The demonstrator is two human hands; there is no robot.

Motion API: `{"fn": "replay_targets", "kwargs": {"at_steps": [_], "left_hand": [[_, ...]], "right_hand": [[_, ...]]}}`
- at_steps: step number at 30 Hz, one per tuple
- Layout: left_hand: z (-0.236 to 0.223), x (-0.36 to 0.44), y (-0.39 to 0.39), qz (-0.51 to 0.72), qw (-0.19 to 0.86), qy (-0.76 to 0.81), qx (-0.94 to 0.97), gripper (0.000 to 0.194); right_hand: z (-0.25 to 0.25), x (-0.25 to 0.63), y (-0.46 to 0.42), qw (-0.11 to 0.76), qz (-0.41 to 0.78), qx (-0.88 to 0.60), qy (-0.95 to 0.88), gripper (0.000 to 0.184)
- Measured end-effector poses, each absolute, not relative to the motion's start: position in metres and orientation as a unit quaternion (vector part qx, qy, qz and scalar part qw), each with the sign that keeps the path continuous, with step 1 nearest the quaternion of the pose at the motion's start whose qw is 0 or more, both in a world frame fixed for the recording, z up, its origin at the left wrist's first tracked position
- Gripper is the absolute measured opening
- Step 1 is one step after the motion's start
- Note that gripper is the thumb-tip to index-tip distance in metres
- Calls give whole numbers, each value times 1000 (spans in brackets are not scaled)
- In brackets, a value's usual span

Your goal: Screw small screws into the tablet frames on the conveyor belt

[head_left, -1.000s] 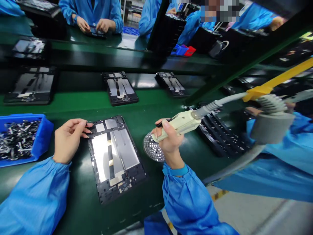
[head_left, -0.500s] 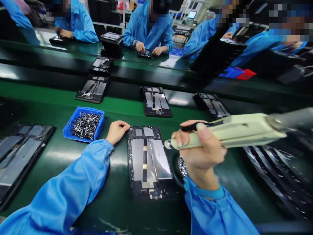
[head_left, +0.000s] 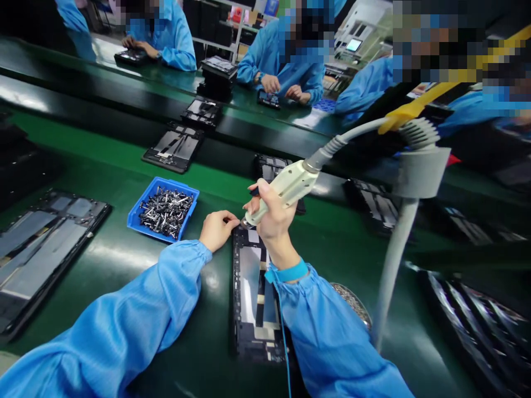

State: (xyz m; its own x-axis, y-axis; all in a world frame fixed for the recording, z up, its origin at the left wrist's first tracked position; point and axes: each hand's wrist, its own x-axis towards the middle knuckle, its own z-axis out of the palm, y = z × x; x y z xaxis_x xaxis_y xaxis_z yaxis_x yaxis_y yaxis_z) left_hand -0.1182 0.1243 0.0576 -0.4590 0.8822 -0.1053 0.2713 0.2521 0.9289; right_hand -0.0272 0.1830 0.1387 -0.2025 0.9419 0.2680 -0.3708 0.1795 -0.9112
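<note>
An opened tablet (head_left: 250,276) lies in front of me, its silvery battery panels and dark strip showing. My right hand (head_left: 274,218) is closed round a cream electric screwdriver (head_left: 293,182) with a grey hose at its back. The screwdriver's tip points at the tablet's upper left corner; whether it touches is hidden. My left hand (head_left: 218,229) pinches thumb and forefinger together at that same corner, close to the tip. What the pinch holds is too small to make out. My right hand and sleeve cover the tablet's right side.
A blue bin (head_left: 166,210) of small metal parts stands left of my left hand. Another opened tablet (head_left: 45,249) lies farther left. A round dish of screws (head_left: 352,301) sits beside my right sleeve. A grey hose stand (head_left: 394,265) rises at right. Co-workers sit across the bench.
My right hand has brought the screwdriver from the tablet's right edge to its upper left corner, by my left fingertips. The view has shifted, bringing the hose stand into sight.
</note>
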Motion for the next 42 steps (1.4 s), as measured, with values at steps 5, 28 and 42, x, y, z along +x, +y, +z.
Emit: {"fn": "replay_targets", "kwargs": {"at_steps": [5,28,42], "left_hand": [[55,-117,127,458,363,717,381,9],[72,-114,122,402,268,779,401,10],[58,-37,11,450,356,734,363,43]], "right_hand": [[130,-34,186,556,577,-283,-526,29],[155,-18,177,631,591,-209,-457,37],[230,71,166,732,566,-158,-345,30]]}}
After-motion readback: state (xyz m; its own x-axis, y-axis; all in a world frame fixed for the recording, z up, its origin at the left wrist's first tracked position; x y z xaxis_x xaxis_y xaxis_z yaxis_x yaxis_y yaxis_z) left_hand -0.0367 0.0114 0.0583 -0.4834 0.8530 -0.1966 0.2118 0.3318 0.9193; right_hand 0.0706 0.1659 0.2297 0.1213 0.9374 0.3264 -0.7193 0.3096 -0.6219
